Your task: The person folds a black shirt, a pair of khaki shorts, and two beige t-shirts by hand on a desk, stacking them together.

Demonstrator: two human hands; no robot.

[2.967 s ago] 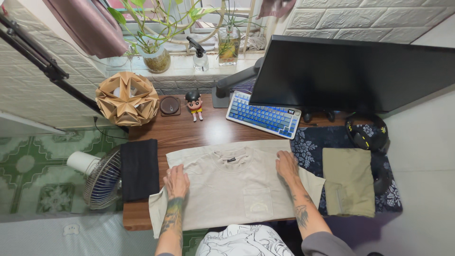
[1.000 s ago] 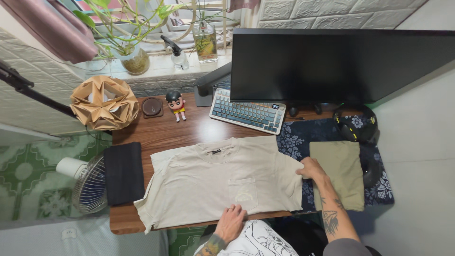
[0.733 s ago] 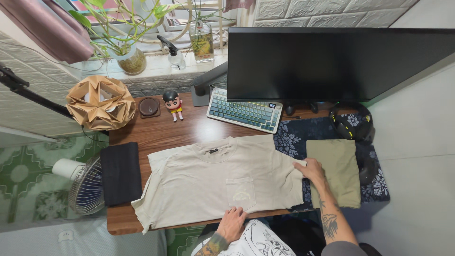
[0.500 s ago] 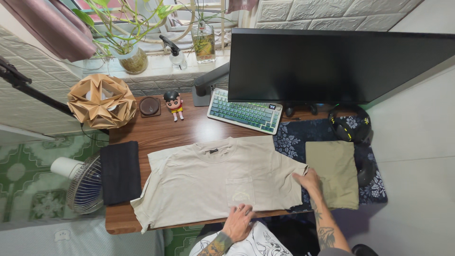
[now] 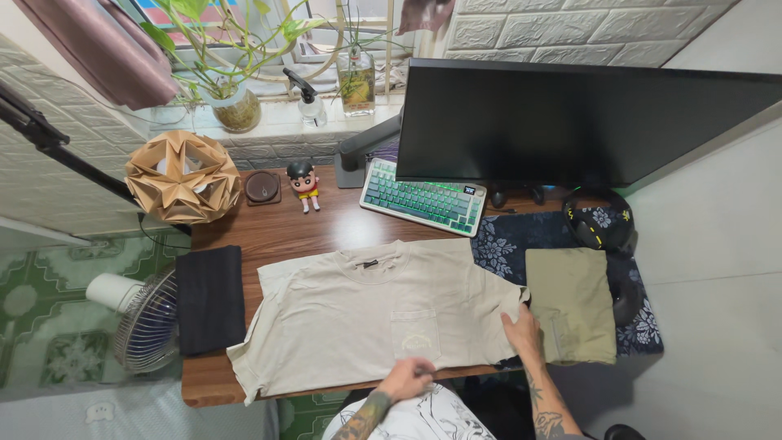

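Shirt look: a beige short-sleeved T-shirt (image 5: 371, 314) lies front-up and flat, with a chest pocket and a small dark tag inside the collar (a few soft creases, nothing bunched).
Shirt place: on the wooden bench (image 5: 301, 232), just in front of the keyboard (image 5: 422, 196) and nearer the person than it.
Shirt direction: collar toward the keyboard, hem at the bench's near edge; the long axis, sleeve to sleeve, runs left-right, parallel to the keyboard's length.
Left hand (image 5: 405, 379): at the hem below the pocket, fingers curled onto the cloth; whether it pinches the fabric, I cannot tell.
Right hand (image 5: 521, 332): fingers spread flat on the shirt's right sleeve edge, gripping nothing.
Neighbours: a folded olive garment (image 5: 572, 303) lies right of the keyboard, a folded black cloth (image 5: 210, 298) well left of it.
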